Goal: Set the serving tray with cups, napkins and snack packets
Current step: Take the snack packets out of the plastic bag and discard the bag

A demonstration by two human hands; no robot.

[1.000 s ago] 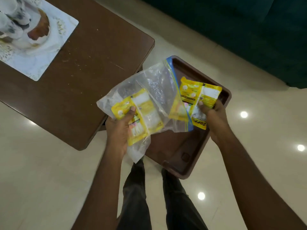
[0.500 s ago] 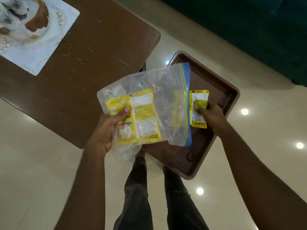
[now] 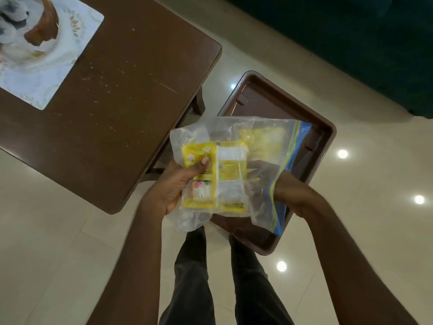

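Looking down past the legs (image 3: 225, 277) at the floor (image 3: 58, 254). Left hand (image 3: 173, 186) grips the clear zip bag (image 3: 264, 165) from outside, thumb pressing a yellow packet (image 3: 225, 174) through the plastic, fingers clamped on bag and packet together. Right hand (image 3: 290, 191) is pushed into the bag's open blue-striped mouth at 3 o'clock; its fingers are blurred behind the plastic, so can't tell if they're closed on anything. More yellow shows deeper in the bag. Just behind, the brown tray (image 3: 325, 137) sits low beside the table (image 3: 121, 95). At 10 o'clock, a white mat (image 3: 61, 73) with cups (image 3: 14, 12), too blurry to make out.
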